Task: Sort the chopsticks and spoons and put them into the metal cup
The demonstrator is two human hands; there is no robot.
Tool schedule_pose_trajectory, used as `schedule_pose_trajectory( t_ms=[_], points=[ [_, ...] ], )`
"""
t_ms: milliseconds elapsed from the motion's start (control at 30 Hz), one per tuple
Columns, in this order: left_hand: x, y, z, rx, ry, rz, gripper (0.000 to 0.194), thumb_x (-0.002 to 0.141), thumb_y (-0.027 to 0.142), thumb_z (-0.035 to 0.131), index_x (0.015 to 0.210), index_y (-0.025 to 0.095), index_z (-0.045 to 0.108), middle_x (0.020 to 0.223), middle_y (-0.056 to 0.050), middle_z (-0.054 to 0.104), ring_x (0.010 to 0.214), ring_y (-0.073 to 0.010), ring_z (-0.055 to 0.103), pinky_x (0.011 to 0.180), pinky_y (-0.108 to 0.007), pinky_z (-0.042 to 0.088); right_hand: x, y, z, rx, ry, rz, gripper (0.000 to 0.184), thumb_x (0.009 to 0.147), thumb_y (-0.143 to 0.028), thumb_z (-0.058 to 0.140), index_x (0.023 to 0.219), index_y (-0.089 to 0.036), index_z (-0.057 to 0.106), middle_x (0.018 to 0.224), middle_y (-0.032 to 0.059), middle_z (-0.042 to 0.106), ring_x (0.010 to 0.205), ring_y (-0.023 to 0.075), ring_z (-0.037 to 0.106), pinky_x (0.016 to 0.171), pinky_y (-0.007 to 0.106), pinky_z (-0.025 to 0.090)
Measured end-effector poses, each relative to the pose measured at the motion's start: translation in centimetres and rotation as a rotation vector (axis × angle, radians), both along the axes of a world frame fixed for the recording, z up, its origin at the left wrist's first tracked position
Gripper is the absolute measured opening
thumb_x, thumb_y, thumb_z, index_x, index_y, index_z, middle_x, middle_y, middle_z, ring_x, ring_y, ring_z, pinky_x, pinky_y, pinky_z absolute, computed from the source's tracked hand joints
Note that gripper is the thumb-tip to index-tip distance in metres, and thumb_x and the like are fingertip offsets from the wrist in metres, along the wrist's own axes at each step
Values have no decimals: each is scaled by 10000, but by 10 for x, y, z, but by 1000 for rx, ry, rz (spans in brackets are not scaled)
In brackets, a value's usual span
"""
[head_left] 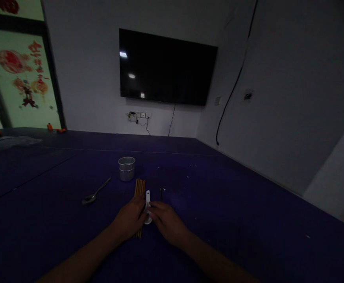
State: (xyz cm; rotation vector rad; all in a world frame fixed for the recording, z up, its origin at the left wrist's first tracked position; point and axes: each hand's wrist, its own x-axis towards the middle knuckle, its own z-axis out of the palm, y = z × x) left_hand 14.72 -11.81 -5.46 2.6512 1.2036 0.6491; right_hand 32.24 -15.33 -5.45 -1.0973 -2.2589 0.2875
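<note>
A small white spoon (148,195) lies between my two hands, its holed handle pointing away from me and its bowl end nearest me. My left hand (129,219) rests across a row of several brown chopsticks (139,186), its fingertips closed against the spoon's left side. From the other side my right hand (170,226) pinches the spoon with thumb and fingers. The middle of the spoon is partly covered by my fingers. Just beyond the right hand a thin dark stick (161,193) shows, its near end hidden.
A silvery metal cup (126,169) stands upright beyond the chopsticks. To the left lies a metal spoon (93,195). Small white scraps (187,177) dot the dark purple tabletop (243,220). Walls border the table at the back and right; a clear plastic sheet (9,144) lies far left.
</note>
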Motion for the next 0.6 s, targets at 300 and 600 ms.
schedule_pose_trajectory(
  t_ms=[300, 600],
  points=[
    [1, -5, 4, 34, 50, 56, 365, 776, 146, 456, 1130, 138, 543, 1304, -138, 523, 1223, -239, 468, 1033, -364, 367, 4, 5, -6, -72, 77, -338, 417, 922, -203, 331, 1239, -65, 565, 1303, 179, 530, 1241, 234, 464, 1053, 406, 339],
    [4, -8, 11, 6, 56, 45, 365, 757, 134, 450, 1108, 173, 541, 1269, -104, 544, 1186, -220, 494, 1011, -349, 387, 7, 15, -14, -54, -76, -303, 474, 813, -57, 370, 1247, -72, 559, 1328, 162, 508, 1279, 231, 416, 1086, 401, 290]
  ],
)
